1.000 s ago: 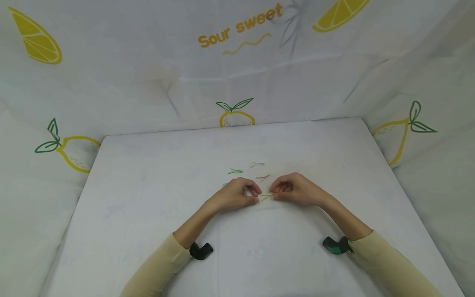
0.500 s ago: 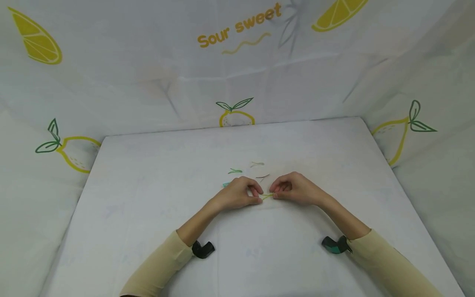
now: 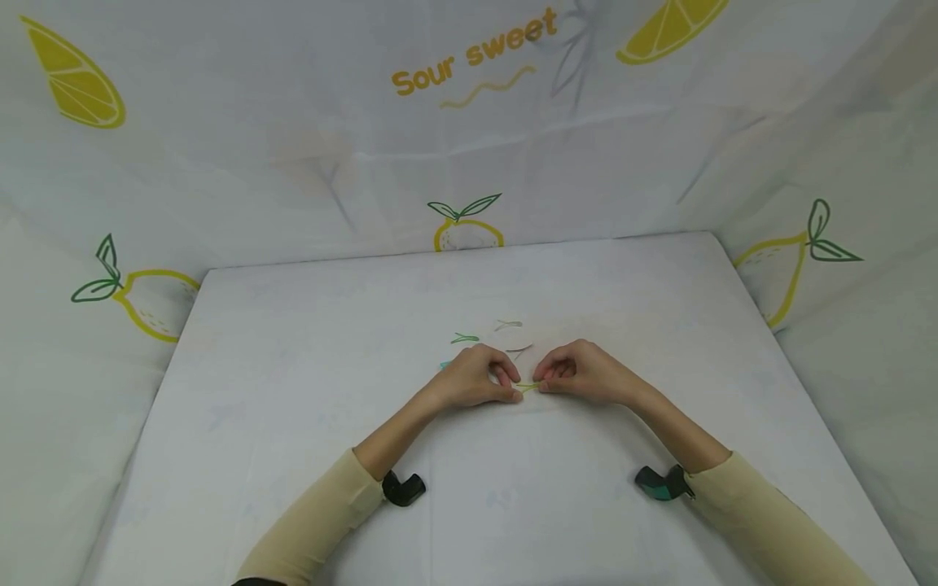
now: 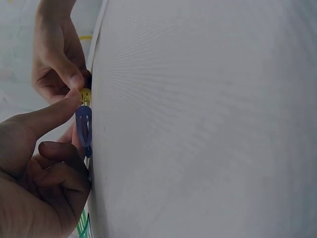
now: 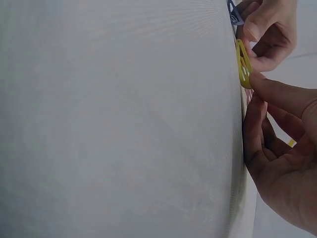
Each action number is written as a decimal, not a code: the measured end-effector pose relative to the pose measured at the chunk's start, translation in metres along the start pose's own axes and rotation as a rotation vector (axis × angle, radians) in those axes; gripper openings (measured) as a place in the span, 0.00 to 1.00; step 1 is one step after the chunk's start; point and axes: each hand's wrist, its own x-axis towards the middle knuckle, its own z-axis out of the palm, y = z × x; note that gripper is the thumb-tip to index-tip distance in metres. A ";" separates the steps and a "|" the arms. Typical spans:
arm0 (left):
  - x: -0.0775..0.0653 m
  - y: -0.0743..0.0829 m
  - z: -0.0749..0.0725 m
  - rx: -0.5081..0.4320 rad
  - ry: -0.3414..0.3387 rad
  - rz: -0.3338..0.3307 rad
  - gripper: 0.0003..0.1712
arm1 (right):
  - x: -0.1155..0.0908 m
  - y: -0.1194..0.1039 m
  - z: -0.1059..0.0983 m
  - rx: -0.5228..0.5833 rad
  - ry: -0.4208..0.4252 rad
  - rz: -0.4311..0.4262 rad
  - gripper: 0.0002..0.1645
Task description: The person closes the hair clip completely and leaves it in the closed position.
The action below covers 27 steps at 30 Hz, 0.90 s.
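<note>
A white cloth point(image 3: 256, 163) with lemons on it hangs across the top of the head view. Under it, a big white table point(image 3: 528, 496) fills the middle and bottom.

Two arms come up from the bottom corners in pale yellow sleeves point(image 3: 769, 513). The left hand point(image 3: 476, 378) and the right hand point(image 3: 586, 374) meet just below the middle of the frame, over the table. The right thumb and finger pinch the yellow clip point(image 5: 240, 64). The left thumb and finger are bent, with their tips by the other end of that clip. I can't tell if they grip it.

The yellow clip is between the two hands. In the head view it makes a V that spreads to the left, so it looks popped open. A blue clip point(image 4: 83, 115) is close to the left hand, on the left side of the left wrist view. I can't tell if it is held.

Above the hands lie a green clip point(image 3: 464, 338), a pale clip point(image 3: 507, 325) and a dark red clip point(image 3: 518, 351). A bit of a teal clip point(image 3: 444, 365) peeks out by the left hand.

I think the job now is working the yellow clip. The next move seems to need the right hand steady while the left tips press the spread end.
</note>
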 end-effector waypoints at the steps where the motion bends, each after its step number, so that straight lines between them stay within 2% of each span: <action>1: 0.000 0.000 0.000 -0.001 0.002 -0.001 0.11 | 0.000 0.000 0.000 -0.001 0.000 -0.002 0.06; 18: -0.001 0.008 0.003 0.018 0.003 -0.029 0.10 | 0.001 -0.001 0.003 -0.085 0.024 -0.043 0.03; 27: -0.001 0.009 0.005 0.046 -0.004 -0.027 0.10 | -0.002 -0.001 0.003 -0.073 0.053 -0.036 0.04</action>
